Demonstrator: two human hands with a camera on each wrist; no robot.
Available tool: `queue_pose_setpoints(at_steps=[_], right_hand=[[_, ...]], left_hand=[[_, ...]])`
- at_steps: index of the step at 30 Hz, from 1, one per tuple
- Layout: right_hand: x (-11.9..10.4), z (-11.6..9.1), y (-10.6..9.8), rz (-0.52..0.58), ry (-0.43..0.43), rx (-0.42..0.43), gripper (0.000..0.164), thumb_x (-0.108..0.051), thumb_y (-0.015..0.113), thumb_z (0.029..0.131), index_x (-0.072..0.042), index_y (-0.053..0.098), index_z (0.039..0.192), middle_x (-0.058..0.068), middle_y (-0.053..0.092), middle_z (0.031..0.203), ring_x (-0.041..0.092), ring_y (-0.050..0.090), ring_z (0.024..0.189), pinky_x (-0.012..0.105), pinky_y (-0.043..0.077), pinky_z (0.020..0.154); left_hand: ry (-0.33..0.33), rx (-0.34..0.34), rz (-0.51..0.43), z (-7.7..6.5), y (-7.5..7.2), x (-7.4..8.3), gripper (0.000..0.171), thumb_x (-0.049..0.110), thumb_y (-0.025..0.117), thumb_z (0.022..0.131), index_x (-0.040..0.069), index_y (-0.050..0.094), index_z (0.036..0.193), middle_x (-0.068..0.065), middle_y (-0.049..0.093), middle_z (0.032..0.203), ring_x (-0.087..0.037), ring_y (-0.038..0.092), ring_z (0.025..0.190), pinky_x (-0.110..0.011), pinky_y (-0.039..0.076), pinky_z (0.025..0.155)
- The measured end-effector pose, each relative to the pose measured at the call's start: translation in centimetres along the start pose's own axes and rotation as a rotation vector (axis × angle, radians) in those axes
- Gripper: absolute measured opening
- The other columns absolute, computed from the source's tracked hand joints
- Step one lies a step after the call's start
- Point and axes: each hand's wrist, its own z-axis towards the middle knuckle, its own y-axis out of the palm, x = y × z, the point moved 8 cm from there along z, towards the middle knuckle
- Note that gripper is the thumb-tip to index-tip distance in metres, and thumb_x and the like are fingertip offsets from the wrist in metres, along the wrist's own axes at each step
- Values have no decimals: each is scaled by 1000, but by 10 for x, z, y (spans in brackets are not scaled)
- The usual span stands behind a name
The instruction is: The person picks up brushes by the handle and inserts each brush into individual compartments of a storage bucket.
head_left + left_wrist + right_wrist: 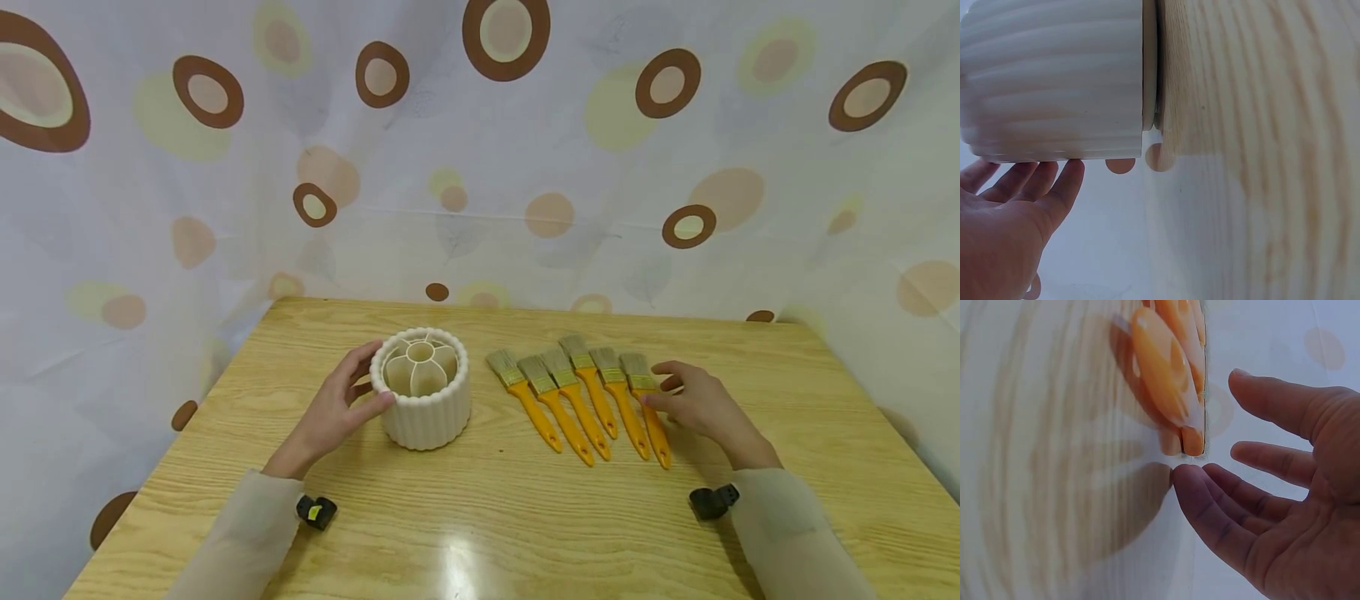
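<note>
A white ribbed round brush holder with petal-shaped compartments inside stands upright on the table. My left hand holds it from the left, thumb at the near rim and fingers curved along the far side. In the left wrist view, fingertips meet the ribbed wall. Several flat paintbrushes with orange handles and pale bristles lie fanned to the right of the holder. My right hand hovers at the rightmost paintbrush, thumb overlapping its upper handle, fingers apart. The right wrist view shows a gap between thumb and fingers.
The wooden table has light grain and a glare spot near its front. A patterned curtain hangs behind the table and along both sides. Small black cameras sit at the left wrist and right wrist.
</note>
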Motion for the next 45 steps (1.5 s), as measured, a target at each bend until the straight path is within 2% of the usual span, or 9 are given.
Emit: queue_pose_setpoints(at_steps=[6,9,14,16,38,45], right_hand=[[1,3,4,28,11,-33,67,-28,65,92,6,36,142,34,46,125,32,63,90,40,56,71],[1,4,5,-2,10,-38,66,-28,66,91,5,38,140,31,50,120,28,63,86,40,55,70],[3,5,5,-123,-4,-35,66,-33,68,88,4,44,137,25,58,111,31,59,89,44,51,71],[4,6,5,-140,-7,-37,66,-33,69,87,4,45,136,24,58,109,32,59,89,45,51,71],[12,2,-2,-177,-57,-35,53,-13,65,87,7,46,132,25,59,106,32,59,87,45,51,72],[15,2,-7,-185,-64,-43,54,-12,65,86,10,45,131,26,59,105,35,59,88,47,51,73]], left_hand=[[1,2,6,0,0,1,66,5,66,89,8,33,146,-13,39,145,-29,38,132,-53,40,99],[-4,4,4,0,0,1,66,6,67,89,8,33,146,-12,39,145,-29,39,132,-53,40,99],[-9,3,-4,1,1,1,67,6,66,89,8,33,146,-12,39,145,-30,38,132,-54,38,100],[-10,2,-4,1,1,1,66,6,66,89,7,32,146,-12,38,146,-30,37,132,-54,38,100],[-8,-7,-2,1,1,0,67,5,66,89,8,32,147,-12,39,145,-28,39,131,-54,38,101],[-4,-8,-1,-1,0,0,66,5,65,90,8,32,147,-12,38,146,-30,38,132,-54,38,101]])
